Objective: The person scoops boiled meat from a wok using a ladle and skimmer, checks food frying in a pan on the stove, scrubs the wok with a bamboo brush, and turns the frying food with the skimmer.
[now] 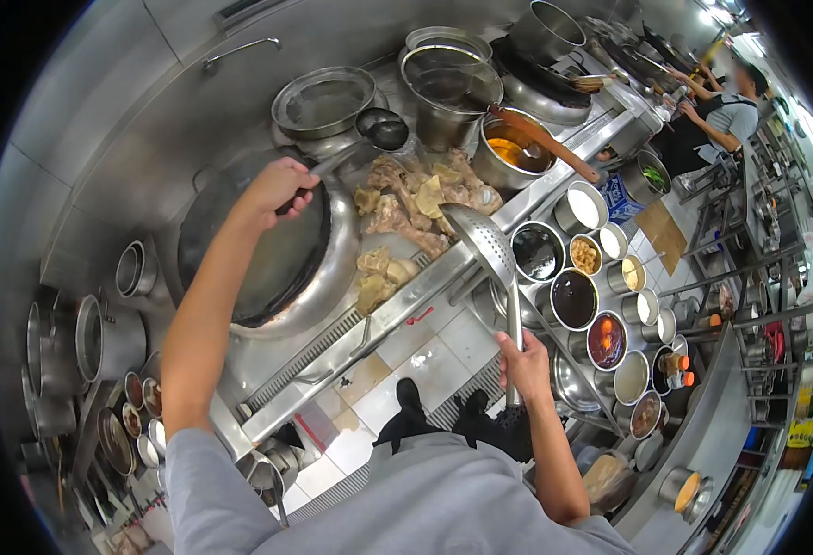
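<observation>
My left hand (281,191) is closed around the handle of a ladle (385,130), above the wide wok (258,245) with cloudy liquid in it. The ladle's dark bowl points away, near a lidded pot (324,104). In my right hand (525,366) is the handle of a perforated skimmer (482,242). Its bowl hangs over the counter edge, beside a heap of cooked bones and pale yellowish pieces (415,205). No food shows in the skimmer's bowl; the inside of the ladle is too dark to tell.
A pot of orange liquid (517,153) with a wooden-handled tool (545,143) across it stands at the back. Several sauce and seasoning containers (574,298) line the right side. Stacked pots (105,338) stand at left. Another person (721,120) works at far right.
</observation>
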Available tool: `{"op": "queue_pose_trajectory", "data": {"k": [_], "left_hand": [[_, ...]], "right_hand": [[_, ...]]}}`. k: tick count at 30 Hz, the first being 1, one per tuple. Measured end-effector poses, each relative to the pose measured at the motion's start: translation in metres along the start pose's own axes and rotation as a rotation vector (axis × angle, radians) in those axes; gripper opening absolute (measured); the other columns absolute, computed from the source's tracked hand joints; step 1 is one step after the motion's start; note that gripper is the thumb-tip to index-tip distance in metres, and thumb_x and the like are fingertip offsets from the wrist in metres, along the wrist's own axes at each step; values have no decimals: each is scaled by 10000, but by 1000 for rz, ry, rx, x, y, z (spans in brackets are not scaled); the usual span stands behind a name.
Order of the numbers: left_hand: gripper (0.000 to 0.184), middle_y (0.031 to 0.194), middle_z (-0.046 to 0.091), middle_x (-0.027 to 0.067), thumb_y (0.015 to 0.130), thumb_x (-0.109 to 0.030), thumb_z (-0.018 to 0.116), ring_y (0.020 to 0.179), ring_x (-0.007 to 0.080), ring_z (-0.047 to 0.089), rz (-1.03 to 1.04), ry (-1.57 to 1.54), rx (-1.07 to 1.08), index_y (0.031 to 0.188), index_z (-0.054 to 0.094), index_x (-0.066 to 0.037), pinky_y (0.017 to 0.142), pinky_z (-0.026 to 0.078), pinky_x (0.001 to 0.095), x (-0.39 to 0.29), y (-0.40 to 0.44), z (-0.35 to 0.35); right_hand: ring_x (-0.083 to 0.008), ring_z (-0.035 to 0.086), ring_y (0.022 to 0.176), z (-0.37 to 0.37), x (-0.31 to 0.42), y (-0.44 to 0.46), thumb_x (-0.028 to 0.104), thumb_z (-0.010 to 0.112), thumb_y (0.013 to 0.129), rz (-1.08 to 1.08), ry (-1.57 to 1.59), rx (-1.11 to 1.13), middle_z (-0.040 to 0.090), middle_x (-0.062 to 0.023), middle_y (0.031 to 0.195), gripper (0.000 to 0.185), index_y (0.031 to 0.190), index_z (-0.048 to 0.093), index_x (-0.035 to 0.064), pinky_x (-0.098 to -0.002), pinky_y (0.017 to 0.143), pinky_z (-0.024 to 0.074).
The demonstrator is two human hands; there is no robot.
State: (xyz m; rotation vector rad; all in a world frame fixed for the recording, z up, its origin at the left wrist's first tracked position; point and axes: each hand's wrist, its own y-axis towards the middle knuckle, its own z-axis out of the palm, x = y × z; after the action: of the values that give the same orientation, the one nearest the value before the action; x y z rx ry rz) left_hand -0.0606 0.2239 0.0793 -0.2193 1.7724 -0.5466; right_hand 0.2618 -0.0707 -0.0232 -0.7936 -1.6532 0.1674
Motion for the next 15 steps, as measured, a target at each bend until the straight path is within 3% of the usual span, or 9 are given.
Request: {"op": "queue_pose_trajectory", "data": {"k": [10,12,13,15], "left_hand": [[182,620,491,5,858,-96,601,457,55,425,104,384,-34,992,482,-69,366,276,244,8,-47,-7],[223,607,524,42,831,-91,610,498,125,492,188,668,-27,1017,492,-55,426,355,301,3,-55,-21],[223,607,524,42,831,-91,610,498,125,492,188,668,-28,1017,492,-55,426,355,301,0,-60,-22],[268,666,593,124,811,-103,626,611,263,593,422,1005,-109,1043,499,-58,563,437,387,-1,-71,-23]], "right_hand": [[-114,483,384,-5,-10,-10,274,632,881,1,-20,27,518,-29,547,271,898,570,10,-260,364,389],[-116,490,391,-4,-12,-9,282,642,871,2,-21,32,525,-37,548,296,925,585,-3,-264,373,400],[-116,490,391,-4,-13,-8,282,643,870,3,-16,36,526,-38,548,297,920,583,-5,-265,373,400],[-116,490,390,-4,-15,-6,282,644,870,5,-14,45,527,-39,549,298,915,581,-6,-265,373,400]]}}
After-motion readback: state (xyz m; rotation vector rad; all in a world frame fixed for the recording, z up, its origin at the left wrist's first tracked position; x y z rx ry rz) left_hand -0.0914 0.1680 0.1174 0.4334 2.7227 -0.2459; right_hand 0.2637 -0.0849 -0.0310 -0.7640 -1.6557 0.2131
